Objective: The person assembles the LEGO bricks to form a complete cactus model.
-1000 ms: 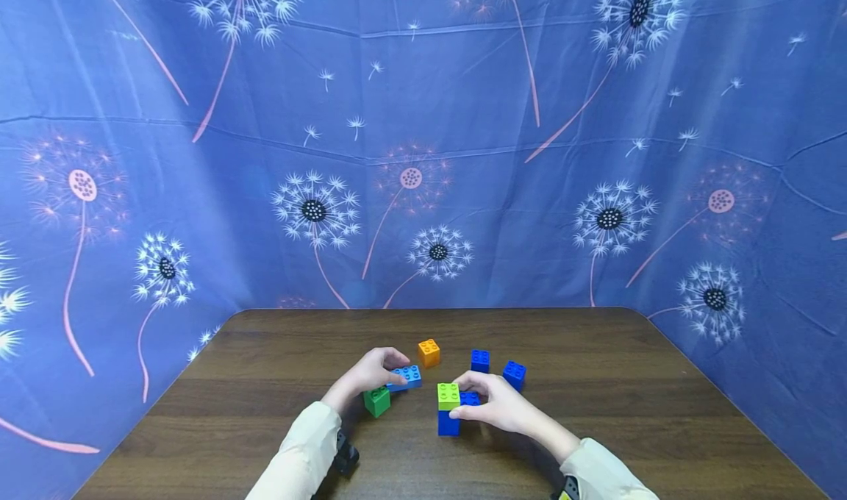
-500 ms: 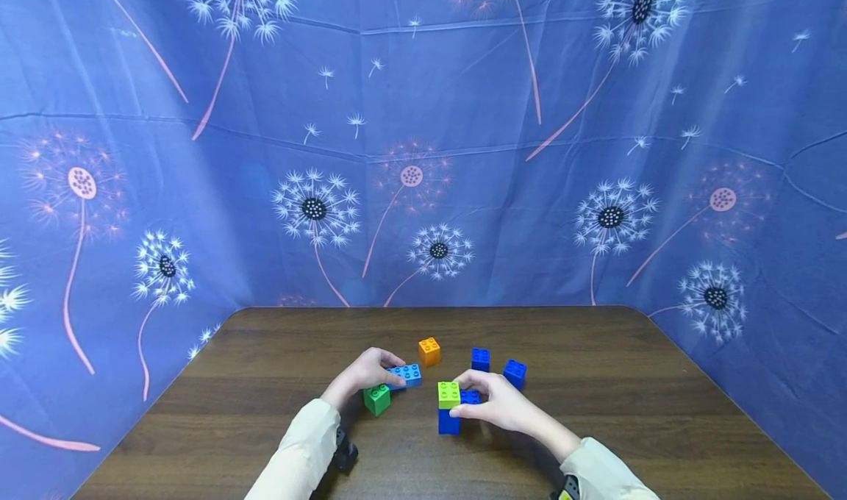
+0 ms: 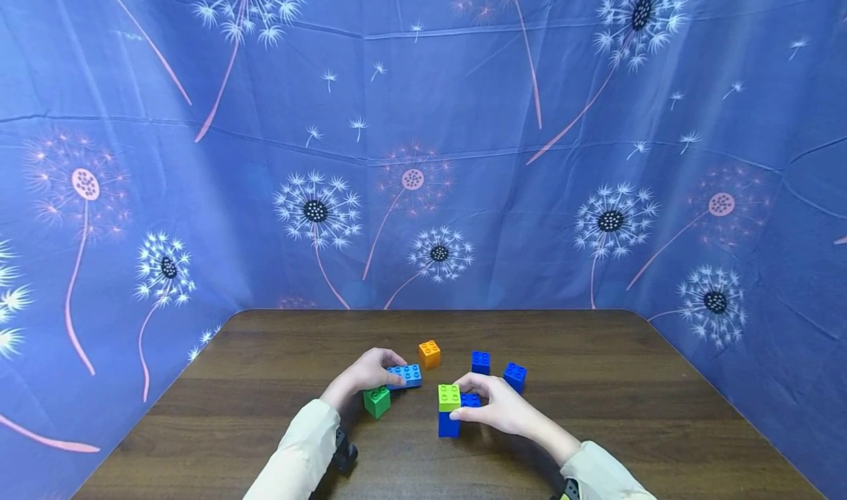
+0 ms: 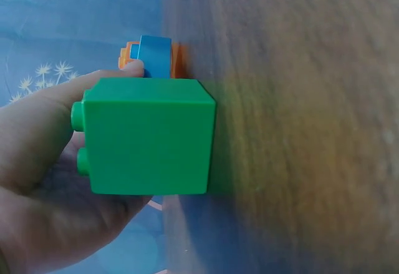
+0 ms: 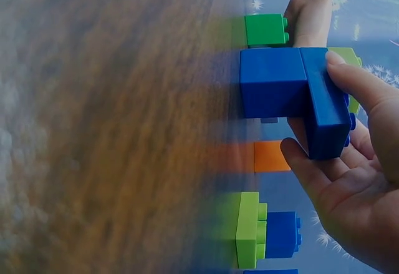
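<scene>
My left hand pinches a light blue building brick on the table, thumb along its near side. Just in front of that hand stands a green brick, which fills the middle of the left wrist view. My right hand grips a small stack between thumb and fingers. Its lime brick is on top, and a blue cube brick is at the bottom. Between them a longer dark blue brick juts out sideways over the table, with the fingers around its overhanging part.
An orange brick stands behind the two hands. Farther right are two dark blue bricks, one turned at an angle. In the right wrist view a lime brick adjoins a blue brick. A patterned blue cloth hangs behind the wooden table.
</scene>
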Motion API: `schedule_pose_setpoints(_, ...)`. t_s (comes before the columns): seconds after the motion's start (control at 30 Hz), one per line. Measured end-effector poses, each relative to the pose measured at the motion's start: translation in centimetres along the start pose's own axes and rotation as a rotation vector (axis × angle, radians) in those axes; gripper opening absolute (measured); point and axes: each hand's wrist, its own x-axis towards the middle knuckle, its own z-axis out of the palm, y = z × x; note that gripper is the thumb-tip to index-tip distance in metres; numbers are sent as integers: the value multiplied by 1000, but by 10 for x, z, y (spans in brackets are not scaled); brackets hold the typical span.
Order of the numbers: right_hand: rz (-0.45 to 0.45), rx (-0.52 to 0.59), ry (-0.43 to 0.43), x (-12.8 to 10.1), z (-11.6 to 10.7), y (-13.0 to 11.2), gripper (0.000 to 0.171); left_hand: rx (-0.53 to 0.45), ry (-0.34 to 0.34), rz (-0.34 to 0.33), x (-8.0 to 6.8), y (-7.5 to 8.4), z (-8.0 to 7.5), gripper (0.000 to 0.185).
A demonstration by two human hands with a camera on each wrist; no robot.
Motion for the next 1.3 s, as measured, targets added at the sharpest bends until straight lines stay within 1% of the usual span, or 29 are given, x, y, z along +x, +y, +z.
schedule_pose_setpoints(0.27,-18,-31,-2,0,-1,-2,33,-22,21,52,-1,2,-4,28)
schedule_pose_setpoints(0.37,-15,-41,-4,0,0,-3,34,-34,31,50,-2,5,-5,30)
schedule_pose_setpoints(0.53,-11,-41,-9,1,-1,-3,35,-55,55,25,-3,10,-5,33)
schedule_pose_setpoints(0.67,-16,-43,-6,1,-1,-3,35,-61,59,28,-4,13,-4,32)
schedule_pose_setpoints(1.07,-37,-41,-7,2,-1,0,34,-93,77,101,-6,18,-5,32)
schedule_pose_setpoints(1.2,-42,-37,-8,2,-1,0,34,-84,79,133,-9,20,-6,34)
schedule_pose_setpoints(1.3,-40,-31,-8,2,-1,-1,34,-74,75,141,-11,22,-7,34)
